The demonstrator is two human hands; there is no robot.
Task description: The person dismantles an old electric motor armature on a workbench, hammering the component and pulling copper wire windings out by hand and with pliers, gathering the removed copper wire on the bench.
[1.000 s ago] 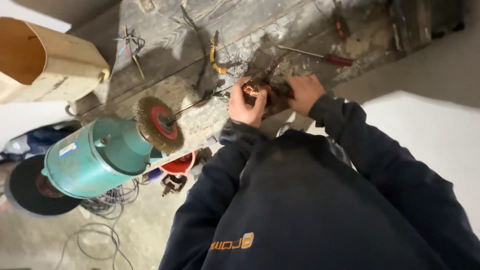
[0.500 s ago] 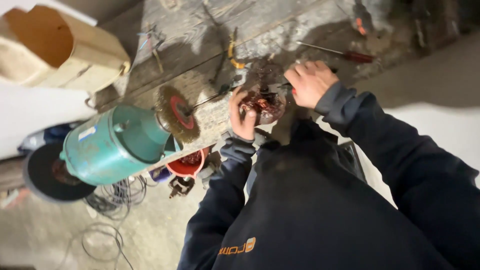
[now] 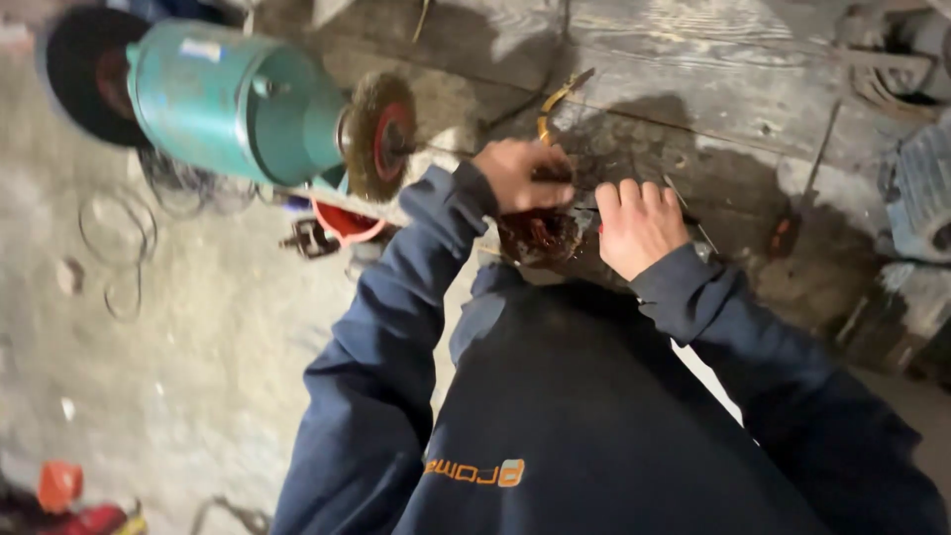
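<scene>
Head: both hands [image 3: 580, 203] hold coil [image 3: 537, 236].

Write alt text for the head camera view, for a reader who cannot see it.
Seen from above, a person in a dark sweatshirt grips a rusty, copper-wound part with the left hand and right hand at a worn wooden workbench. To the left stands a teal bench grinder with a wire brush wheel; a red-handled screwdriver lies to the right.

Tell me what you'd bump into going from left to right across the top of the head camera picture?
Black disc → green motor → round wire brush wheel → left hand → right hand → screwdriver with a red handle → grey ribbed machine part.
</scene>
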